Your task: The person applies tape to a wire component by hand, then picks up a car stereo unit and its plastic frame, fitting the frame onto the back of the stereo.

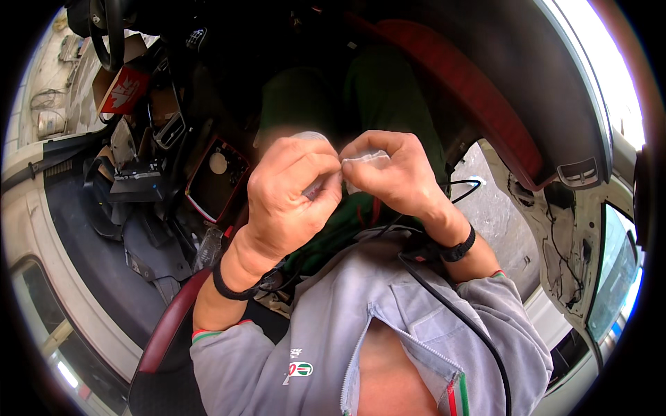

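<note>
Location: the stripped interior of a car, seen from a seat, with trim panels off, loose wiring exposed and an open door on the right letting in bright daylight.

The item in hand is a small clear plastic bag, thin and crinkled (361,163), held up between both hands over the lap, in front of the green trousers (388,97). It is see-through with pale glints along its creases; what it contains, if anything, cannot be made out. By its look it is judged very light, limp and somewhat slippery, easily torn or stretched if pulled hard. The sound place to take hold is the top edge, pinched flat between thumb and forefinger on each side, which is how it is held here.

The left hand (288,197) has its grip clenched on the bag's left part, fingers curled over and thumb pressed against it. The right hand (392,173) pinches the bag's right edge, fingertips closed on the film. The two hands sit knuckle to knuckle, touching or very nearly so.

Each wrist carries a black band. The sleeves belong to a grey zip-front work jacket (361,312). A black cable (458,319) crosses the jacket. Left of the hands lies a loose black panel with a red rim and a round knob (216,179); a steering wheel (111,35) shows at the upper left.
</note>
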### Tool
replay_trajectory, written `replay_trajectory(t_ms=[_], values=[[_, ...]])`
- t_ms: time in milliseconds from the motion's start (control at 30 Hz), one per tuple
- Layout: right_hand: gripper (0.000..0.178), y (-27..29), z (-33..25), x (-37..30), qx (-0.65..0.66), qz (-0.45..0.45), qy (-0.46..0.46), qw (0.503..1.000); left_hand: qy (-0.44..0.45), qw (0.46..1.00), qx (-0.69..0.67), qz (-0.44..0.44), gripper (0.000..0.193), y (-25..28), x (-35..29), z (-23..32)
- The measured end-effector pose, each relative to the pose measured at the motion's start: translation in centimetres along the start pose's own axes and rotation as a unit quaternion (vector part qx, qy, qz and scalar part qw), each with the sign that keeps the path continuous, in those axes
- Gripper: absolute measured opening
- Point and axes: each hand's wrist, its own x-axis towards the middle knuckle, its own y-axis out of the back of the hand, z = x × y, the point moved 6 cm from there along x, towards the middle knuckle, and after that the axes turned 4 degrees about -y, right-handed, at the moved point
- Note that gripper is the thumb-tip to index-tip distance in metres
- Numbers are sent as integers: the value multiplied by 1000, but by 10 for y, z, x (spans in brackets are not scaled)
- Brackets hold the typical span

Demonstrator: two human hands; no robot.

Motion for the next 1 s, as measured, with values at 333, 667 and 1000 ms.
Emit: replay_trajectory(t_ms=[333,667,1000], values=[[19,-5,20,17,148,15,-43,988,-157,963,214,-44,23,-7,-12,25],[41,7,2,15,184,-74,-12,980,170,980,-100,16,28,26,-18,-18],[44,2,0,13,143,-127,10,981,29,993,48,-104,54,25,-10,5]])
